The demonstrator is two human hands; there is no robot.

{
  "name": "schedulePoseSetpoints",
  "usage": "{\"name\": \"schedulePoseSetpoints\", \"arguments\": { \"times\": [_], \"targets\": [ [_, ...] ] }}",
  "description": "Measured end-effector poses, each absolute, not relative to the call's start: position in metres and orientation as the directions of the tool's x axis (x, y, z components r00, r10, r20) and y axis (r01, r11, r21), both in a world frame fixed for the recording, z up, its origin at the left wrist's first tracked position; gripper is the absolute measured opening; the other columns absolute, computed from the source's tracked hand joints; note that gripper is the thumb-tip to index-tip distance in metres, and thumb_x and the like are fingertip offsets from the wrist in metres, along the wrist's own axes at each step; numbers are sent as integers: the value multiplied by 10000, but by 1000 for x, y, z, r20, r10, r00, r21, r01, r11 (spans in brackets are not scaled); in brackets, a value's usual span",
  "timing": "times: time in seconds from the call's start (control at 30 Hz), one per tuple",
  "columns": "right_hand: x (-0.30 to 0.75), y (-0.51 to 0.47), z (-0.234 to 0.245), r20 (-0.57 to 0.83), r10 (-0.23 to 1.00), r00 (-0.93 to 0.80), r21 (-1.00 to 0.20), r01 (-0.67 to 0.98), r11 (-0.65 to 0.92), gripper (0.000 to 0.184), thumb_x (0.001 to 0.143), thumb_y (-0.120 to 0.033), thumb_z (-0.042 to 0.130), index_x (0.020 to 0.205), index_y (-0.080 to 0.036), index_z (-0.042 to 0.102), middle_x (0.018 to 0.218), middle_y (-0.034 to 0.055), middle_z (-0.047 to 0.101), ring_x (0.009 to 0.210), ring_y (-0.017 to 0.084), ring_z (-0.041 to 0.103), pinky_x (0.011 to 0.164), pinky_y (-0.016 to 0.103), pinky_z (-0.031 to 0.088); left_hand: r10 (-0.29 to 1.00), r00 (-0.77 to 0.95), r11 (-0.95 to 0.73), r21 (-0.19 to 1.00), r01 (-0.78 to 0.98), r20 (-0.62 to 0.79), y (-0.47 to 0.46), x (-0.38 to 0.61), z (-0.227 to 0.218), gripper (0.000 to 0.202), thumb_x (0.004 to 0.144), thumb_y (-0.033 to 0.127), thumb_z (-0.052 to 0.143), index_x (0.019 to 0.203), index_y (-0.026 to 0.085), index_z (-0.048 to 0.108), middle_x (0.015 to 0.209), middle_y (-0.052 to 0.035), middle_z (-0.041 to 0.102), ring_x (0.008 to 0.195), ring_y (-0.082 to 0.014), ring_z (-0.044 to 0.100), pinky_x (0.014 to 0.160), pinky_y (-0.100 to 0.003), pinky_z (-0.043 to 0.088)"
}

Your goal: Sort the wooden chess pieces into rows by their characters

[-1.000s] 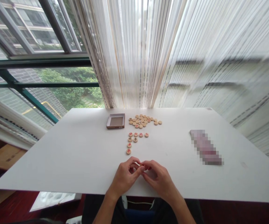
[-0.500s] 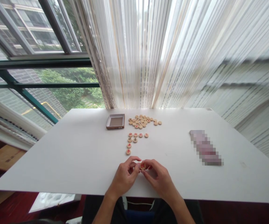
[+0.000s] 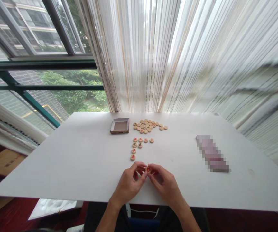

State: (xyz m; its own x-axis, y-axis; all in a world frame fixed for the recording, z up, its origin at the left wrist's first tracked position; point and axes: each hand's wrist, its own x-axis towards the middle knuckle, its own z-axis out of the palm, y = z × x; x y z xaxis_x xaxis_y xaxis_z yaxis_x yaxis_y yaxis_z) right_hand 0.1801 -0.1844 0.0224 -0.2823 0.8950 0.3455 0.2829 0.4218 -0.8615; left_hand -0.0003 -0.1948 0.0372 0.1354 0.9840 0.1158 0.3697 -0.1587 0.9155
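Between the fingertips of both hands, a round wooden xiangqi piece [image 3: 148,169] shows a red character towards me. My left hand [image 3: 132,181] pinches it from the left, thumb and index finger at its edge. From the right, my right hand [image 3: 163,182] grips the same piece with thumb and fingertips. Just beyond my hands, more pieces are laid in rows: a red-marked piece [image 3: 133,157] stands nearest, and black-marked ones such as this piece [image 3: 134,145] lie farther up. A loose cluster of pieces [image 3: 147,126], many with blank faces up, spreads behind the rows.
A shallow open box [image 3: 120,125] lies left of the cluster on the white table [image 3: 81,161]. A pixelated pinkish object [image 3: 212,153] rests at the right. Strip curtains [image 3: 141,64] hang at the back edge, and a cardboard box [image 3: 5,162] stands on the left beyond the table.
The held piece has risen slightly and turned between my fingertips. My left fingers have closed in on it; the pieces on the table keep their places.
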Motion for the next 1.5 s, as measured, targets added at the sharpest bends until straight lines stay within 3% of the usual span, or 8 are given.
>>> {"name": "schedulePoseSetpoints", "arguments": {
  "times": [0.73, 1.5],
  "targets": [
    [181, -184, 19, 328, 903, -276, -872, 279, 402, 271, 982, -268, 518, 1224, -239, 636, 1150, 77, 725, 1028, 224, 707, 921, 354, 587, 985, 117, -164, 910, 380, 128, -194, 0, 33, 247, 893, 328, 619, 1118, 227, 611, 968, -29, 732, 772, -151, 681, 683, -250, 540],
    [181, -185, 24, 279, 913, -296, -898, 257, 358, 175, 980, -259, 532, 1121, -260, 635, 1059, 26, 727, 973, 181, 695, 877, 277, 547, 984, 136, -164, 899, 406, 118, -196, -2, 37, 215, 876, 310, 654, 1078, 244, 624, 884, 14, 715, 736, -127, 658, 667, -228, 502]
  ]
}}
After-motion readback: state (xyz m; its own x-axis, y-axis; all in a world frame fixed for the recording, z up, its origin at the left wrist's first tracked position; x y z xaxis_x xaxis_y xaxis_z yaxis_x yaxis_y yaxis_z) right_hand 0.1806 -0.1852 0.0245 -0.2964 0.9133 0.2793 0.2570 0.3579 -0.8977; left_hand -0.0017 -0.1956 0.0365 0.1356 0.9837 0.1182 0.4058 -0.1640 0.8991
